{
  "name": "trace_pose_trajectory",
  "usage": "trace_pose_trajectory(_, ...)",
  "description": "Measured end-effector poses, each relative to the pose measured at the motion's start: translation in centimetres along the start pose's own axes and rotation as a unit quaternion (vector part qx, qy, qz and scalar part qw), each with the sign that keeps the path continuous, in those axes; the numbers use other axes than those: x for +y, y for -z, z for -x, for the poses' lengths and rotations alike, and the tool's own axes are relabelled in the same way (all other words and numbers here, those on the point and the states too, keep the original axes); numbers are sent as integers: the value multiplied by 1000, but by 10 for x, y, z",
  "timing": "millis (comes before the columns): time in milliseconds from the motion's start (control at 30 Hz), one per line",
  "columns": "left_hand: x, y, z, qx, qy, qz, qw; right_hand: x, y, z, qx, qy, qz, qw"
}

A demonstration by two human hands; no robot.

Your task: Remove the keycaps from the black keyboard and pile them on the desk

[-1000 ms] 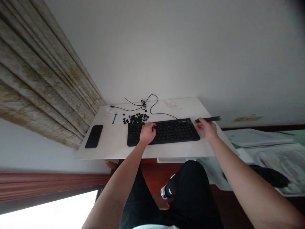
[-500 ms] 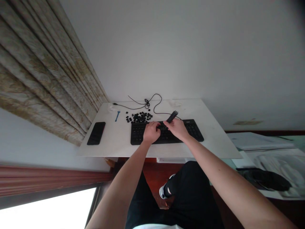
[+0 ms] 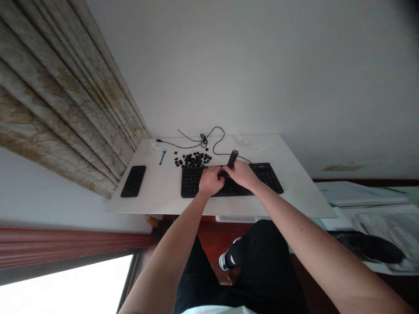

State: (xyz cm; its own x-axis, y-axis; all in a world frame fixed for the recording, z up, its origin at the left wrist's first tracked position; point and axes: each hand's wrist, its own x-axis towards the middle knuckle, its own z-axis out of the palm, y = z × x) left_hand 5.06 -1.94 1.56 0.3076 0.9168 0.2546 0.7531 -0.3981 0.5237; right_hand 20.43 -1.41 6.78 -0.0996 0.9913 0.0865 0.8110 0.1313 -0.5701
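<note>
Kbd (image 3: 233,189) on table (image 3: 294,200), long side parallel to front edge. Keycaps (image 3: 195,160) loose on table, behind Kbd's L half. Tool (image 3: 163,158) L of pile; phone (image 3: 133,181) far L, fwd of tool. Cable (image 3: 204,140) behind Kbd and caps; plug (image 3: 159,140) rear L. L hand (image 3: 211,181) over Kbd, L of ctr; R hand (image 3: 242,173) just R of it, w/ rod (image 3: 232,158) projecting rearward. Curtain (image 3: 78,91) L of table; wall (image 3: 245,78) behind.
</note>
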Motion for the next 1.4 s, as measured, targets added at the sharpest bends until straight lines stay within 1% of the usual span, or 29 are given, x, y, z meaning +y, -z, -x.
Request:
trace_pose_trajectory(167, 0, 0, 0, -2, 3, -6, 1000, 2, -2, 3, 4, 24, 19, 1000)
trace_pose_trajectory(333, 1, 0, 0, -9, -3, -12, 1000, 10, -2, 1, -24, 12, -31, 999)
trace_pose_trajectory(467, 2, 0, 0, -18, -16, -21, 1000, 13, 0, -4, -48, -10, -42, 998)
trace_pose_trajectory(600, 2, -1, 1, -26, -29, -33, 999, 12, -1, -7, -48, -16, -53, 997)
trace_pose_trajectory(767, -1, -4, 0, -31, -30, -42, 998, 15, -6, -5, -39, 12, -95, 995)
trace_pose_trajectory(933, -2, -6, -1, -28, -30, -48, 998, 29, -11, 7, -35, 65, -157, 985)
trace_pose_trajectory(1067, -2, -6, 0, -32, -36, -57, 997, 36, -15, 17, -19, 82, -198, 977)
trace_pose_trajectory(1233, -2, -5, 0, -42, -45, -57, 996, 32, -17, 27, 0, 78, -216, 973)
trace_pose_trajectory(1333, -3, -5, 0, -43, -47, -50, 997, 28, -18, 37, 5, 95, -214, 972)
trace_pose_trajectory(1400, -3, -5, 0, -43, -49, -43, 997, 27, -17, 44, 20, 108, -194, 975)
